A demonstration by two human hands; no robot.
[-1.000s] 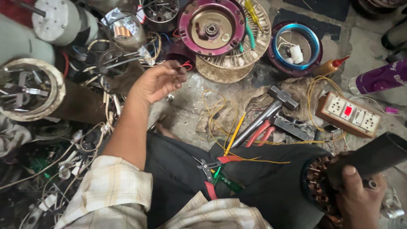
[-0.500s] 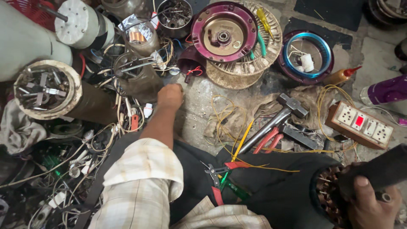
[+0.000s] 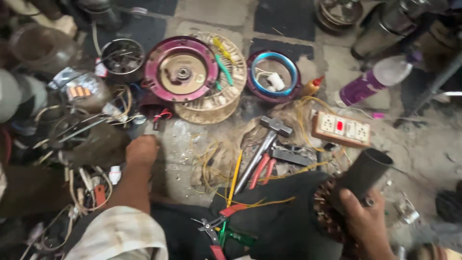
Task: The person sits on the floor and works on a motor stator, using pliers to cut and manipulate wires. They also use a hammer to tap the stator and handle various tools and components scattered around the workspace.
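Since a moment ago the left hand (image 3: 142, 150) has drawn back from the wire tangle (image 3: 82, 130); it rests on bare floor beside it, fingers curled, gripping nothing I can see. At the lower right edge, the right hand (image 3: 363, 219) clasps a dark tube (image 3: 363, 175) over the copper-wound stator (image 3: 329, 216). Hammer (image 3: 267, 144) and pliers (image 3: 262, 169) crowd the gap between.

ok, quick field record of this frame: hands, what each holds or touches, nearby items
left hand: down on the floor beside a tangle of wires; whether it grips anything cannot be told
right hand: wrapped around a dark tube on a copper-wound stator
between hands: hammer, red-handled pliers, yellow wire
further off: maroon round cover, switch-and-socket board, purple spray can
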